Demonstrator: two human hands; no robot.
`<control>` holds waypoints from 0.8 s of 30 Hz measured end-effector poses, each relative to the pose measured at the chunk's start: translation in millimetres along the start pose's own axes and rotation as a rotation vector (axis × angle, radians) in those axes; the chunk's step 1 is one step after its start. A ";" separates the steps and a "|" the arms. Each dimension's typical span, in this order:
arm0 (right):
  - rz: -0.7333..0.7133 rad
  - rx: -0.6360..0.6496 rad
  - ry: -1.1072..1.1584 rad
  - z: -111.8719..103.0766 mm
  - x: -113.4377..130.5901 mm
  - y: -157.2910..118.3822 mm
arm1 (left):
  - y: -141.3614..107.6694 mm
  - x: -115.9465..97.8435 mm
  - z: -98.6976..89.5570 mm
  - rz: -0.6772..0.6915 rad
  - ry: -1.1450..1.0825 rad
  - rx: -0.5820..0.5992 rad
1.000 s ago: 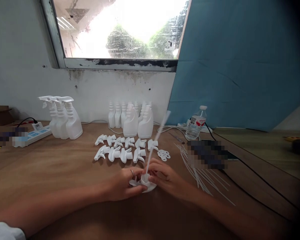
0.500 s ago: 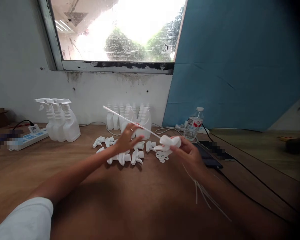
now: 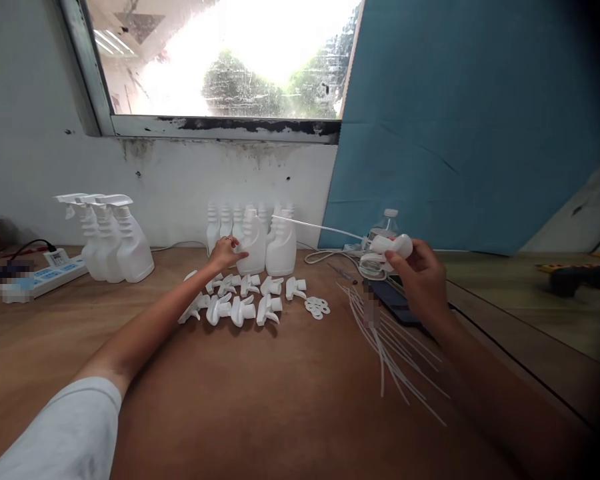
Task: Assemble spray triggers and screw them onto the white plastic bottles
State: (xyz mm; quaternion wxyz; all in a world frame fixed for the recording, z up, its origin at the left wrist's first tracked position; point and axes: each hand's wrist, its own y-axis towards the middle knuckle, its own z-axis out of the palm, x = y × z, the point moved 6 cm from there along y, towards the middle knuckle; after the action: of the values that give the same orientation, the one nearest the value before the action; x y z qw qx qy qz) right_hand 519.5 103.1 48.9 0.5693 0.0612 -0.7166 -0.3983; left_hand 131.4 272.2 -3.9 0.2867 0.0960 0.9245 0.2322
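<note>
My left hand [image 3: 224,253] reaches to the left side of a white spray bottle [image 3: 253,245]. Its thumb overlaps the bottle's lower body, with thumb and fingers spread apart; whether they touch is unclear. The bottle stands upright among several other headless bottles [image 3: 281,250]. Raised at the right, my right hand [image 3: 423,273] is closed around a white trigger spray head [image 3: 397,247]. From that head a thin white tube [image 3: 325,228] points left, its end in front of the bottles. More spray heads [image 3: 243,310] lie in rows on the table, beside white ring washers [image 3: 318,307].
Loose thin tubes [image 3: 395,367] fan out below my right hand, near a dark phone [image 3: 395,303]. Behind that hand is a clear water bottle [image 3: 390,220]. Fitted spray bottles [image 3: 135,247] stand at the left beside a power strip [image 3: 55,277].
My left hand has moved back and left to the spray bottle. My right hand has carried the spray head and tube up and right, uncovering the loose tubes.
</note>
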 end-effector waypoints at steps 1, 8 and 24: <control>-0.007 -0.004 -0.002 -0.5 0.6 0.1 | -2.0 -0.2 -0.8 -0.002 -0.004 0.003; -0.080 -0.026 0.054 -3.0 1.7 2.7 | -26.9 -14.5 -25.0 0.108 -0.022 -0.031; -0.184 0.056 0.042 -1.4 -9.8 4.6 | -38.2 -31.6 -49.4 0.317 0.150 -0.172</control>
State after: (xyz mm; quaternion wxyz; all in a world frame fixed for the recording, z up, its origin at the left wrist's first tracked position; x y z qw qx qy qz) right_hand 525.8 110.8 44.4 0.5433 0.1507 -0.7067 -0.4275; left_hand 127.1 210.6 29.0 0.1841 0.1978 0.8933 0.3591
